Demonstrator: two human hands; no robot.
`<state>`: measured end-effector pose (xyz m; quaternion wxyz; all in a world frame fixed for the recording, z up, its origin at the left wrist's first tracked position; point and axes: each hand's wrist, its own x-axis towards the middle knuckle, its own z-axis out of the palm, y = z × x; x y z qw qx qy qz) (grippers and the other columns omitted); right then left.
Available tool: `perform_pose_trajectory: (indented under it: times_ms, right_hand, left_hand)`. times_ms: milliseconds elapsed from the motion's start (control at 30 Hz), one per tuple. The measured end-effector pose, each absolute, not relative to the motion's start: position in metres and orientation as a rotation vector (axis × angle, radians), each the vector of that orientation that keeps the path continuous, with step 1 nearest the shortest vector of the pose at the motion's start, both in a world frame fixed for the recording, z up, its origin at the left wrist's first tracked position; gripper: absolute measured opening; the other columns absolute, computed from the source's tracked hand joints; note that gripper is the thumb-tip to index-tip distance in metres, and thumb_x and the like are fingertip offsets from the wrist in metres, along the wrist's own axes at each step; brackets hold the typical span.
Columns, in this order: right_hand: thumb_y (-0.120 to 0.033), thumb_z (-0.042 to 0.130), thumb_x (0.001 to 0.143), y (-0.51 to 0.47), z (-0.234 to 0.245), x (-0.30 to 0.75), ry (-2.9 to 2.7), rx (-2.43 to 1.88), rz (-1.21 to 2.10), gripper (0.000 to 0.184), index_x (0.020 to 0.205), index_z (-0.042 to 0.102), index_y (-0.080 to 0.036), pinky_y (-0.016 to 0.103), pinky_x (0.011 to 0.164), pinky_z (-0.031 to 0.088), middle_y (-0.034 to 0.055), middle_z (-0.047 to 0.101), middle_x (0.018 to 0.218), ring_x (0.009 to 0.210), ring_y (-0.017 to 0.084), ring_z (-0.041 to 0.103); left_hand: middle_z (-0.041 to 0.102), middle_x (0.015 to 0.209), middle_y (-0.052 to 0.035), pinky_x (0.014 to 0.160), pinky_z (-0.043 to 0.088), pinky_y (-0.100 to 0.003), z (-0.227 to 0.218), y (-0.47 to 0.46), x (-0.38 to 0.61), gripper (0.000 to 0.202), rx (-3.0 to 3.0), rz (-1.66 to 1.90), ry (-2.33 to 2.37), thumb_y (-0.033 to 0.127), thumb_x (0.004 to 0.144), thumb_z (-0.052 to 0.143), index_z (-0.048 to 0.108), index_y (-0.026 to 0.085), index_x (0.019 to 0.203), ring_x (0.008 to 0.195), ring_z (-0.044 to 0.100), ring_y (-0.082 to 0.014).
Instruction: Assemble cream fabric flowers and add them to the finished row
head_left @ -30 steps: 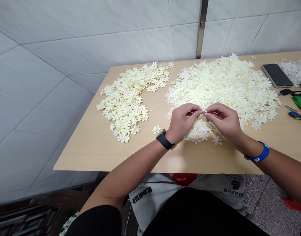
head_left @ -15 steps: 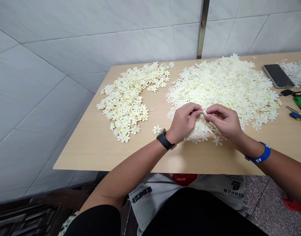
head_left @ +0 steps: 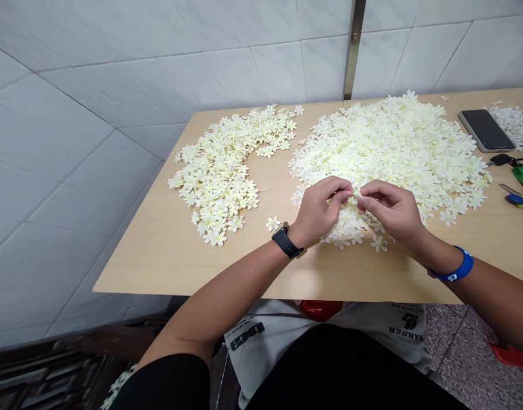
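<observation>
My left hand and my right hand meet over the front of a large heap of white artificial flowers. Both pinch with thumb and forefinger at a small pale artificial flower, mostly covered by the fingertips. A thin pale bit, perhaps its stem, shows by the right fingers. Single flowers lie below the hands, one of them a loose flower near the right palm. Left of my left wrist another flower lies alone on the table.
A second, curved pile of flowers spreads over the left of the wooden table. At the right lie a phone, white scraps, keys and a blue-and-yellow handled tool. A tiled wall stands behind.
My fingertips have drawn slightly apart, the right hand a little to the right, and more of the pale piece shows between them. The piles look the same.
</observation>
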<state>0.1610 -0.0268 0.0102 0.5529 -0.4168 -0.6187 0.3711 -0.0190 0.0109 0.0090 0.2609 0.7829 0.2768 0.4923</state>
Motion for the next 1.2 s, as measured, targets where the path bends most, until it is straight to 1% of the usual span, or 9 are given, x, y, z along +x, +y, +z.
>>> perform_pose_trajectory:
  times_ms: [200, 400, 533, 667, 800, 900, 1067, 1200]
  right_hand:
    - [-0.033, 0.078, 0.085, -0.027, 0.012, 0.161, -1.47, -1.006, 0.902, 0.014, 0.081, 0.073, -0.021, 0.029, 0.061, 0.054, 0.0006, 0.066, 0.072, 0.063, 0.013, 0.063]
    - [-0.029, 0.076, 0.084, -0.026, 0.013, 0.162, -1.427, -1.07, 0.93, 0.01, 0.081, 0.072, -0.021, 0.03, 0.061, 0.053, -0.0004, 0.066, 0.067, 0.061, 0.014, 0.062]
    - [-0.028, 0.075, 0.082, -0.026, 0.014, 0.162, -1.405, -1.125, 0.921, 0.009, 0.079, 0.07, -0.021, 0.031, 0.06, 0.053, -0.0002, 0.065, 0.065, 0.06, 0.014, 0.062]
    - [-0.027, 0.072, 0.082, -0.026, 0.015, 0.161, -1.377, -1.181, 0.879, 0.008, 0.079, 0.07, -0.02, 0.029, 0.056, 0.05, 0.0003, 0.065, 0.066, 0.06, 0.014, 0.062]
    - [-0.025, 0.071, 0.083, -0.026, 0.015, 0.161, -1.347, -1.239, 0.789, 0.008, 0.077, 0.068, -0.021, 0.028, 0.056, 0.05, 0.0001, 0.065, 0.066, 0.06, 0.014, 0.06]
    - [-0.025, 0.071, 0.084, -0.026, 0.013, 0.161, -1.343, -1.28, 0.74, 0.009, 0.077, 0.067, -0.021, 0.028, 0.055, 0.049, 0.0005, 0.064, 0.067, 0.061, 0.014, 0.059]
    - [-0.026, 0.071, 0.087, -0.027, 0.009, 0.16, -1.446, -1.229, 0.648, 0.008, 0.079, 0.069, -0.022, 0.032, 0.062, 0.053, 0.0033, 0.068, 0.081, 0.07, 0.016, 0.063]
    - [-0.028, 0.072, 0.088, -0.029, 0.009, 0.159, -1.513, -1.136, 0.67, 0.006, 0.084, 0.071, -0.023, 0.033, 0.065, 0.055, 0.004, 0.069, 0.086, 0.075, 0.018, 0.065]
  left_hand:
    - [0.061, 0.08, -0.0025, 0.07, 0.046, -0.03, 0.005, 0.013, -0.02, 0.018, 2.15, 1.285, 0.716, 0.024, 0.102, 0.05, 0.057, 0.019, 0.086, 0.074, 0.056, -0.0145]
    - [0.059, 0.088, -0.004, 0.074, 0.048, -0.032, -0.001, 0.015, -0.02, 0.017, 2.113, 1.241, 0.697, 0.029, 0.104, 0.048, 0.053, 0.02, 0.09, 0.08, 0.055, -0.0159]
    - [0.059, 0.091, -0.0047, 0.075, 0.05, -0.033, -0.002, 0.015, -0.02, 0.013, 2.095, 1.209, 0.701, 0.026, 0.103, 0.048, 0.053, 0.02, 0.093, 0.083, 0.056, -0.0164]
    - [0.06, 0.092, -0.0042, 0.072, 0.049, -0.03, 0.001, 0.014, -0.02, 0.009, 2.06, 1.195, 0.779, 0.023, 0.101, 0.05, 0.053, 0.021, 0.093, 0.083, 0.057, -0.0153]
    - [0.063, 0.091, -0.0028, 0.065, 0.047, -0.025, 0.002, 0.015, -0.019, 0.004, 2.017, 1.229, 0.964, 0.018, 0.097, 0.055, 0.057, 0.02, 0.094, 0.081, 0.059, -0.0129]
    - [0.066, 0.091, -0.0023, 0.063, 0.046, -0.023, 0.002, 0.015, -0.018, 0.002, 2.022, 1.266, 1.026, 0.017, 0.095, 0.06, 0.061, 0.019, 0.095, 0.079, 0.06, -0.0117]
    - [0.074, 0.094, -0.0038, 0.068, 0.051, -0.025, 0.001, 0.011, -0.015, 0.013, 2.077, 1.267, 0.908, 0.03, 0.098, 0.063, 0.069, 0.019, 0.093, 0.085, 0.066, -0.0133]
    - [0.076, 0.09, -0.0047, 0.072, 0.053, -0.027, 0.001, 0.01, -0.015, 0.016, 2.101, 1.311, 0.893, 0.03, 0.098, 0.064, 0.071, 0.019, 0.089, 0.084, 0.068, -0.0146]
